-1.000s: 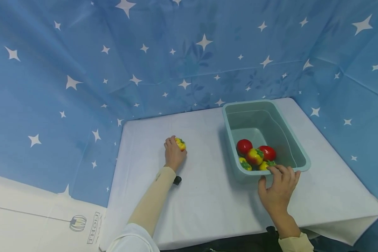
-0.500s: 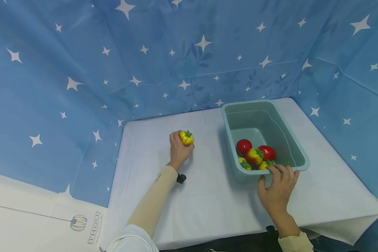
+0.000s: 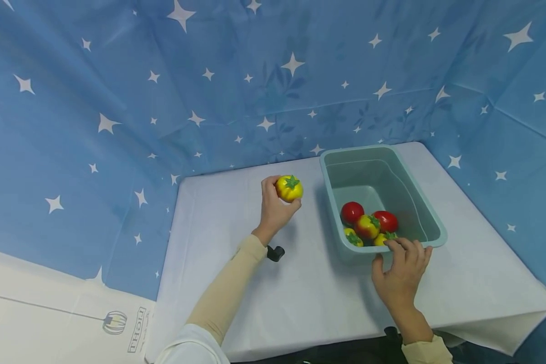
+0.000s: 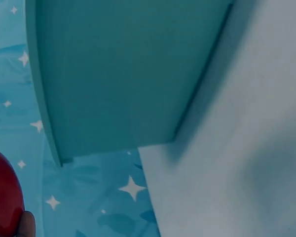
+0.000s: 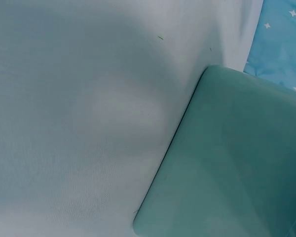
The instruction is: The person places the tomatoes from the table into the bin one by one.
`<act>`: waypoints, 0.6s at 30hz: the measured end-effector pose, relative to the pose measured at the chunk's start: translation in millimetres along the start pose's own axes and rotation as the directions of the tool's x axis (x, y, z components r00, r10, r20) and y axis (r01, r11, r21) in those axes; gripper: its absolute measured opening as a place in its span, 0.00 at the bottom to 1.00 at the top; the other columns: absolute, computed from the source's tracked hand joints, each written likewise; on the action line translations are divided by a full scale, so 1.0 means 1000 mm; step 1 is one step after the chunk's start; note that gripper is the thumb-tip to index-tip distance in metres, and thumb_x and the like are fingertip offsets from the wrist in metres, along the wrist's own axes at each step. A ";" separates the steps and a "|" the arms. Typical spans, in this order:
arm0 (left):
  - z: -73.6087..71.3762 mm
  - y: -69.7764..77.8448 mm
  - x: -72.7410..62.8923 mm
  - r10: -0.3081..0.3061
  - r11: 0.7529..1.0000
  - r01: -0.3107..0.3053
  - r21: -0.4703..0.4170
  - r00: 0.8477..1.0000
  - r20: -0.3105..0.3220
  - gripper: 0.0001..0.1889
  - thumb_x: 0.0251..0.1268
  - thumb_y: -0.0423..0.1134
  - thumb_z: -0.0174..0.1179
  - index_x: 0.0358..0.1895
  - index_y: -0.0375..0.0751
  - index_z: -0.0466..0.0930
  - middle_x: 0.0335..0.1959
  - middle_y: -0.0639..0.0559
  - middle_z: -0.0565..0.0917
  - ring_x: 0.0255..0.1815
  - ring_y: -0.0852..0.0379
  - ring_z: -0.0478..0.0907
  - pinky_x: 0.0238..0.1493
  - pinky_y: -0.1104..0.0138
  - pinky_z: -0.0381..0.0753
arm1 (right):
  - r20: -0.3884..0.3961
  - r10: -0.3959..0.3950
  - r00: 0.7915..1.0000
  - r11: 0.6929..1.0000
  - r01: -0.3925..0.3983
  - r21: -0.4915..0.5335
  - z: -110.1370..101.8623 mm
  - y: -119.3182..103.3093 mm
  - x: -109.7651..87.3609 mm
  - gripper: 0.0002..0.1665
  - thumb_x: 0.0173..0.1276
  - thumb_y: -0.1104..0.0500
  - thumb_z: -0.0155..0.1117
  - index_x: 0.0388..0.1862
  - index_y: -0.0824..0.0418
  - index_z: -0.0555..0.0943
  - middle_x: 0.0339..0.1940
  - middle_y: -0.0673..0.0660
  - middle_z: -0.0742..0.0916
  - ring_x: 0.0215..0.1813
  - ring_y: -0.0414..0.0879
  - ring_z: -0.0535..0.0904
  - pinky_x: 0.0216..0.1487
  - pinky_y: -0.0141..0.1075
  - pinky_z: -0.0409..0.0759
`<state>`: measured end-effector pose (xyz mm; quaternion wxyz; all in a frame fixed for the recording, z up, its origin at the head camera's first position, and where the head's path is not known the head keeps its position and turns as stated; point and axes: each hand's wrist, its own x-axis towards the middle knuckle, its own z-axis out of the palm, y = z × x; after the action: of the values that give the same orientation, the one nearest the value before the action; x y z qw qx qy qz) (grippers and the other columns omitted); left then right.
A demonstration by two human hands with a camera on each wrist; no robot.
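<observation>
My left hand (image 3: 275,210) pinches a yellow, tomato-like fruit (image 3: 289,188) with a green star-shaped top, thumb on one side and fingers on the other. It is held left of the green plastic bin (image 3: 336,222). In the left wrist view the fruit's glossy red side (image 4: 4,192) shows beside a fingertip (image 4: 27,224). My right hand (image 3: 402,273) grips the bin's near rim, fingers over the edge and thumb outside. Inside, near that rim, lie two red fruits (image 3: 352,213) (image 3: 385,221), a red-and-yellow one (image 3: 366,227) and two yellow ones (image 3: 353,237) (image 3: 384,238).
A white cloth (image 3: 227,202) covers the table. Blue star-patterned curtains (image 3: 236,65) stand behind it and at both sides. The bin's outer wall (image 4: 123,74) rises from the cloth in the left wrist view, and its side (image 5: 227,163) fills the lower right of the right wrist view.
My left hand has lifted the yellow fruit from the cloth and carried it right and away from me, toward the bin. The right hand stays on the rim.
</observation>
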<state>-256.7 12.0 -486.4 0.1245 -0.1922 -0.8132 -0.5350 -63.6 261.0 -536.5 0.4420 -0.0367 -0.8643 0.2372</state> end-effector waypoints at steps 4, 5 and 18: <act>0.006 0.020 0.001 0.051 0.998 -0.050 -0.035 0.999 0.011 0.39 0.51 0.39 0.70 0.65 0.43 0.57 0.61 0.48 0.62 0.57 0.58 0.66 0.58 0.67 0.75 | 0.000 0.000 1.000 1.000 0.000 -0.002 0.000 0.001 -0.001 0.24 0.51 0.61 0.58 0.49 0.68 0.74 0.54 0.69 0.74 0.65 0.65 0.63 0.72 0.65 0.36; 0.008 0.025 0.001 0.061 0.997 -0.060 -0.051 0.998 0.014 0.39 0.51 0.39 0.70 0.65 0.43 0.57 0.62 0.48 0.61 0.57 0.58 0.66 0.57 0.67 0.75 | -0.001 0.000 1.000 1.000 0.000 -0.003 0.000 0.002 -0.001 0.24 0.51 0.61 0.58 0.49 0.68 0.74 0.54 0.69 0.74 0.64 0.65 0.63 0.72 0.65 0.36; 0.028 0.062 0.001 0.190 0.980 -0.184 -0.078 0.978 0.090 0.32 0.61 0.45 0.60 0.69 0.48 0.66 0.62 0.45 0.63 0.48 0.55 0.74 0.44 0.65 0.82 | -0.008 -0.002 1.000 1.000 0.002 0.010 0.000 0.005 -0.004 0.24 0.50 0.62 0.58 0.48 0.67 0.75 0.54 0.69 0.75 0.64 0.65 0.64 0.72 0.65 0.36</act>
<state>-229.5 60.4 -446.0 0.1280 -0.2977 -0.7776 -0.5388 -61.8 264.4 -541.7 0.4461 -0.0345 -0.8613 0.2408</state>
